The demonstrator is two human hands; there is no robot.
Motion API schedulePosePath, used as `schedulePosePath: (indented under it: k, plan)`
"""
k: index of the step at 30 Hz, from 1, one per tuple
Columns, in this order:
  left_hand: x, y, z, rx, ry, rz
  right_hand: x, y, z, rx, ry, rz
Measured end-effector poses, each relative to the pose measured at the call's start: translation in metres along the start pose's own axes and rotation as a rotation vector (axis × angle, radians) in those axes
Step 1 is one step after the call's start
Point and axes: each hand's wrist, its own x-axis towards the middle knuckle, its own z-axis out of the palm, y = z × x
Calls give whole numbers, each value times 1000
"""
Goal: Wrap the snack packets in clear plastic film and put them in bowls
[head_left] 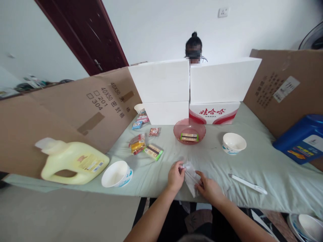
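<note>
Both my hands are at the near edge of the cloth-covered table [252, 164], holding a clear plastic wrapper [190, 174] between them. My left hand [176, 176] pinches its upper left corner with closed fingers. My right hand [208, 188] grips the wrapper's lower right side. What is inside the wrapper I cannot make out. A pink bowl [189, 129] with a green-edged snack pack [189, 137] in it stands just beyond my hands.
Several snack packets [145, 144] lie left of centre. A white bowl [117, 173] and a yellow jug [72, 161] are at the left, another white bowl [234, 143], a white knife [247, 184] and a blue container [301, 137] at the right. White boxes [191, 87], cardboard walls and a person stand behind.
</note>
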Motion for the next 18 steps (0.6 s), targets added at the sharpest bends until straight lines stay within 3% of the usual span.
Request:
schedulePosePath:
  k: [9,11,15,18]
  plan:
    - [17,9,4,155,-109,165,4,-6,3,-60,25,46]
    - [19,10,6,165,-129,198,0,-4,3,-54,91,28]
    - [16,11,9,199,-146,219,-16,1,4,-137,415,-234]
    - [16,10,11,231,-139,205,-26,3,13,-231,440,-460]
